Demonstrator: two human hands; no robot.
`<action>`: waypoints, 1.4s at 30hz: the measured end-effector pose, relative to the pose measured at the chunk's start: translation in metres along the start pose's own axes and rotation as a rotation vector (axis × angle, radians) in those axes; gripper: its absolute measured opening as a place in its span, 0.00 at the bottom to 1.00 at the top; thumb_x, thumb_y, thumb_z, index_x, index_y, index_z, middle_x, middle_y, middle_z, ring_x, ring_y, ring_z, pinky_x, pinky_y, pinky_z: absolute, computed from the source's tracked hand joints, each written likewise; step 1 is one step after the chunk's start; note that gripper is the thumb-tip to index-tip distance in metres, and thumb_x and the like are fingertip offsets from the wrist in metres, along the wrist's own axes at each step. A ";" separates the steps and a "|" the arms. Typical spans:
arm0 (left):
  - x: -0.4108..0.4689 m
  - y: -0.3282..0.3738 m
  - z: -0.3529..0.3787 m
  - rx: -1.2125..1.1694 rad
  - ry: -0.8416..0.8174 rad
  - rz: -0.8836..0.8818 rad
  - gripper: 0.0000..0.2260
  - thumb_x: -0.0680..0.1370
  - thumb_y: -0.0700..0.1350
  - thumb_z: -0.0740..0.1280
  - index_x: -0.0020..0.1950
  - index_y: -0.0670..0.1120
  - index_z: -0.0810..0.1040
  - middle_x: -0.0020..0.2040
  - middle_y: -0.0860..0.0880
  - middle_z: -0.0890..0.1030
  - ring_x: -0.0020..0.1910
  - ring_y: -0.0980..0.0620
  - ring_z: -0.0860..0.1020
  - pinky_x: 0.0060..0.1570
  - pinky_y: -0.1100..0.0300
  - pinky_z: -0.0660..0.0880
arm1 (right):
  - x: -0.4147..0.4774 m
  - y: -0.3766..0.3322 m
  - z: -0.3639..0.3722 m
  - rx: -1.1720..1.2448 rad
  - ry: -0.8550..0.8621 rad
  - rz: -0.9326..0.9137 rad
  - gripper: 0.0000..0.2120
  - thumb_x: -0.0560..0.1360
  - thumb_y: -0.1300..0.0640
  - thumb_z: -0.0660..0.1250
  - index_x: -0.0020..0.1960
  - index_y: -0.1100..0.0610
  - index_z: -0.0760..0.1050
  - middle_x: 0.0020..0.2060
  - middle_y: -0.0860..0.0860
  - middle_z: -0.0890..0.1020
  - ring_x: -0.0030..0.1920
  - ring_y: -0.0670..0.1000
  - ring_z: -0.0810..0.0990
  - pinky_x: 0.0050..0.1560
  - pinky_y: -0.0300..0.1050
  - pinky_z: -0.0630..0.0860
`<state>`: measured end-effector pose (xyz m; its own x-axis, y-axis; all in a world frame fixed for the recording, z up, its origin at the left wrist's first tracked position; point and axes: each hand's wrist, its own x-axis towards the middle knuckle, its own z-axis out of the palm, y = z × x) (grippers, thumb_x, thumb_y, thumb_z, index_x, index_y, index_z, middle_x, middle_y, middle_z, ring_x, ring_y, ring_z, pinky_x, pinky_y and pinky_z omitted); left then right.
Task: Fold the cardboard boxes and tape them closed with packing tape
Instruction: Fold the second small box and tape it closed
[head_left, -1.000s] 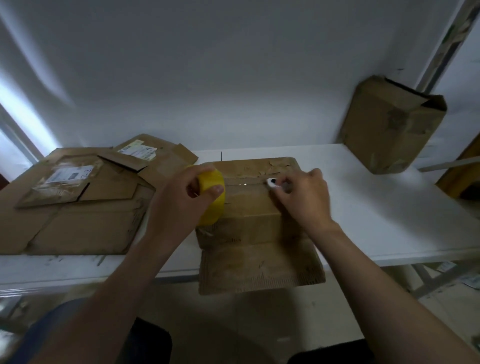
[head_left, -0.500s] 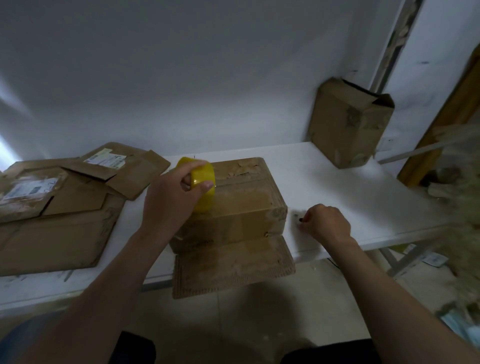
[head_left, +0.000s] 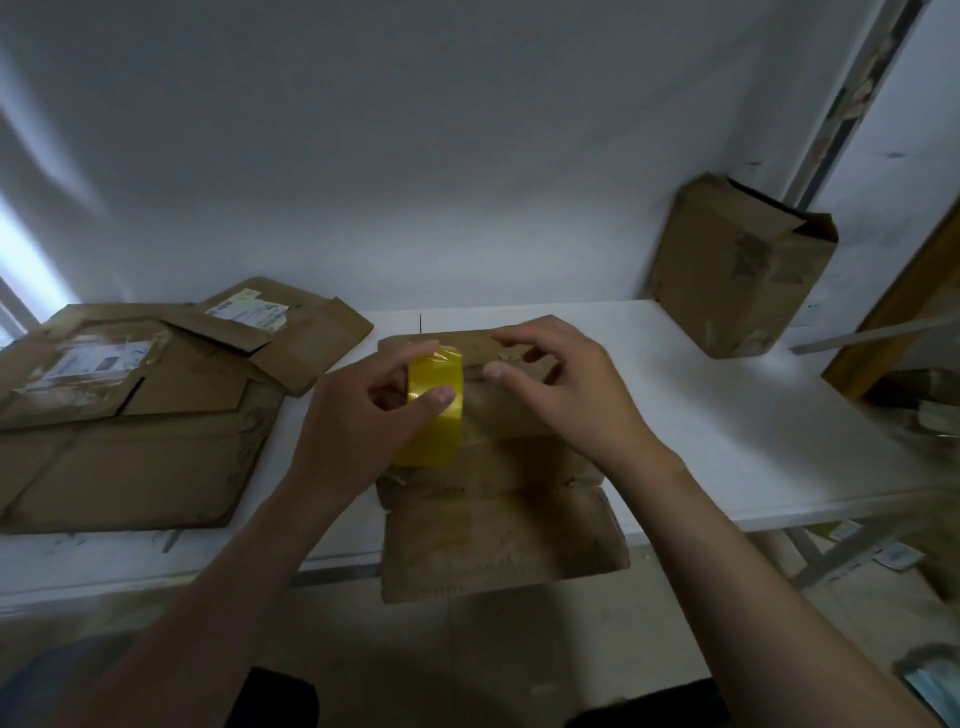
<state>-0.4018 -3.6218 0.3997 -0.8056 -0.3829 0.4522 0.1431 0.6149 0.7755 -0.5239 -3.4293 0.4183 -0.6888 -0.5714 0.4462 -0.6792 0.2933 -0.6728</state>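
So, head view: the cardboard box (head_left: 511, 467) sits in the middle of the white table (head_left: 717, 426), right at the near edge, with its front flap (head_left: 498, 551) hanging out over the edge. The left hand (head_left: 358, 421) grips the yellow tape roll (head_left: 435, 421), thumb across the outer face, and the roll stands on edge against the box's left top side. The right hand (head_left: 566, 389) is over the box top with thumb and fingers bent toward each other; can't tell if it's pinching the tape end or nothing. Flattened cardboard (head_left: 130, 462) is piled on the left, and another box (head_left: 727, 275) with an open top sits far right by the wall.
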 end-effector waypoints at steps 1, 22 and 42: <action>-0.004 0.001 -0.004 -0.003 -0.003 0.013 0.19 0.73 0.56 0.73 0.63 0.66 0.78 0.38 0.64 0.81 0.37 0.61 0.80 0.37 0.68 0.76 | 0.003 -0.010 0.008 0.041 -0.047 0.010 0.17 0.75 0.43 0.73 0.62 0.46 0.81 0.55 0.40 0.80 0.53 0.43 0.78 0.47 0.33 0.73; -0.044 -0.060 -0.085 -0.091 -0.062 -0.453 0.20 0.77 0.55 0.72 0.69 0.58 0.76 0.54 0.52 0.80 0.51 0.55 0.80 0.45 0.54 0.79 | 0.027 -0.085 0.139 -0.005 -0.312 -0.077 0.06 0.81 0.51 0.66 0.46 0.43 0.75 0.42 0.43 0.81 0.43 0.43 0.79 0.46 0.47 0.80; -0.052 -0.082 -0.086 0.148 0.188 -0.034 0.04 0.80 0.48 0.70 0.52 0.53 0.75 0.51 0.60 0.79 0.54 0.63 0.76 0.51 0.63 0.73 | 0.029 -0.078 0.156 -0.161 -0.287 -0.283 0.06 0.81 0.49 0.66 0.52 0.50 0.81 0.43 0.41 0.81 0.44 0.44 0.78 0.45 0.47 0.76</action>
<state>-0.3219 -3.7116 0.3507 -0.6852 -0.5185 0.5115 0.0202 0.6886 0.7249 -0.4512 -3.5881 0.3922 -0.3866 -0.8299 0.4023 -0.8776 0.1970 -0.4370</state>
